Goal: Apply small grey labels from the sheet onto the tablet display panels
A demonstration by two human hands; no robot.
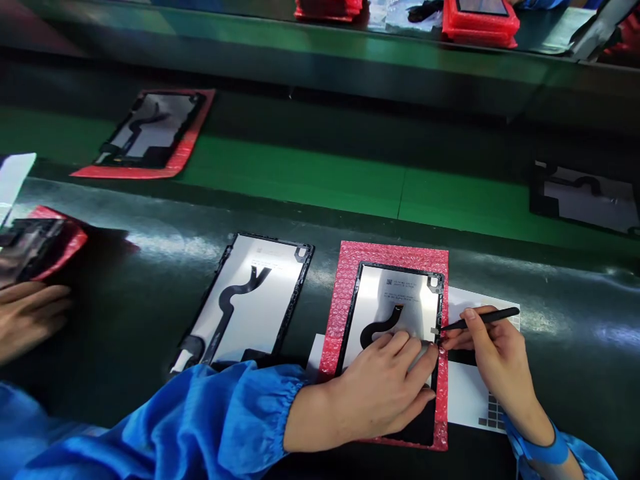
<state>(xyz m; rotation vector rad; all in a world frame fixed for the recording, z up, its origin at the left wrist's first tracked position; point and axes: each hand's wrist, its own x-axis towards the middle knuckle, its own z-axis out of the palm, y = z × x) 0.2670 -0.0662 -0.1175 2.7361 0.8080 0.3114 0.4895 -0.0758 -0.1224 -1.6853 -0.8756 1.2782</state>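
Note:
A tablet panel [395,300] with a black flex cable lies face down on a pink bubble-wrap pad [350,280] in front of me. My left hand [380,393] rests flat on the panel's lower part, its fingertips pressed near the right edge. My right hand [495,360] pinches black tweezers [483,319], whose tip holds a small grey piece at the panel's right edge. A white sticker sheet [470,400] with small grey squares lies under the right hand.
A second bare panel [250,300] lies to the left. Another person's hand [27,313] rests at the left edge by a red pad [50,240]. More panels [150,130] ride the green conveyor belt [320,177] behind. Red trays [480,23] stand beyond.

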